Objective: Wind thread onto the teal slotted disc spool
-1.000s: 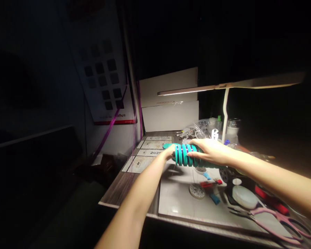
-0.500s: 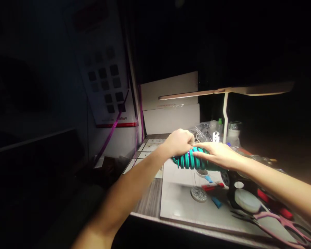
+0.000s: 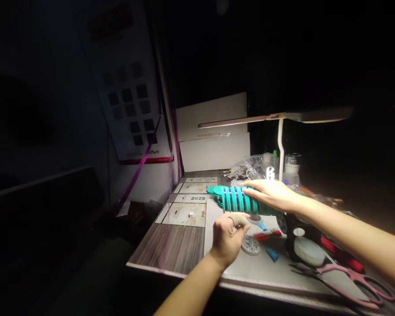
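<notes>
A teal ribbed cylinder (image 3: 238,199), with purple showing between its ridges, juts leftward from a dark machine (image 3: 294,239) at the right of the work board. My right hand (image 3: 276,193) lies over the cylinder with its fingers stretched out, touching its top. Below the cylinder, my left hand (image 3: 228,237) is closed in a pinch, with a pale wrap on one finger. Whatever it pinches, if anything, is too small to make out. Close to its fingertips is a round dish of small silvery bits (image 3: 251,245).
Pink-handled pliers (image 3: 345,281) lie near the front edge, by a whitish oval block (image 3: 309,252). Red tweezers (image 3: 266,235) and a blue piece (image 3: 272,254) lie on the white board (image 3: 232,272). A lamp (image 3: 281,147) stands behind, beside jars and a plastic bag.
My left hand has come down and toward me from the cylinder's top, uncovering its teal left end. My right hand stays on the cylinder. The view has shifted slightly.
</notes>
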Action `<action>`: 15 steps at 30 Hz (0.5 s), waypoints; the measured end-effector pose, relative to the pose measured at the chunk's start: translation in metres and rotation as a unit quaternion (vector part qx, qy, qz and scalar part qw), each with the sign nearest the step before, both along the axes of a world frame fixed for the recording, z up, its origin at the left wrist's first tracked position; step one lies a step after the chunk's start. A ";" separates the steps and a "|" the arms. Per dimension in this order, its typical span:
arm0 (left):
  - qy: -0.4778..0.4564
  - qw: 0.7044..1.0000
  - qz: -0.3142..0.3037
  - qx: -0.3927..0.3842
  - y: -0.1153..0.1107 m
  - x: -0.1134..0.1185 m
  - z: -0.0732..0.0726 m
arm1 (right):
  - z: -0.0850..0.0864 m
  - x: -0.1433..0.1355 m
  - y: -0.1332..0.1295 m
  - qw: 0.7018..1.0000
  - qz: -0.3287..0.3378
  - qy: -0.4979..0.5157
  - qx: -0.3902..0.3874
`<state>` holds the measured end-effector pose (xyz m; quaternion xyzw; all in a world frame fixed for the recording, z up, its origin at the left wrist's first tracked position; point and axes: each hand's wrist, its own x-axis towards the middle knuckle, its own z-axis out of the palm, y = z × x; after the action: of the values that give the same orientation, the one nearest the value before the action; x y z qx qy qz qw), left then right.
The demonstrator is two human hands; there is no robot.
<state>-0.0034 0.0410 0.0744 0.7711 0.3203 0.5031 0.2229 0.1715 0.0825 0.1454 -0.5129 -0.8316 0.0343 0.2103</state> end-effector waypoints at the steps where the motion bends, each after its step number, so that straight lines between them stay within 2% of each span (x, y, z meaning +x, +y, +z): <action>1: -0.016 1.000 0.016 -0.009 0.000 0.003 -0.006 | 0.000 0.000 0.000 1.000 0.001 -0.001 0.000; 5: -0.032 0.998 0.059 -0.007 0.003 0.015 -0.025 | 0.000 0.000 0.001 1.000 0.006 -0.004 0.002; 9: -0.003 0.996 0.092 0.012 0.015 0.024 -0.037 | -0.002 0.001 0.001 1.000 0.007 -0.009 0.011; 12: 0.042 0.993 0.109 0.019 0.023 0.026 -0.041 | -0.004 0.001 0.000 1.000 0.003 -0.017 0.025; 15: 0.081 0.990 0.116 0.022 0.021 0.023 -0.038 | -0.005 0.000 -0.001 0.999 0.000 -0.026 0.036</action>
<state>0.0192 0.0622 0.0366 0.7713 0.4137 0.4687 0.1192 0.1720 0.0816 0.1404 -0.5056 -0.8376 -0.0090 0.2069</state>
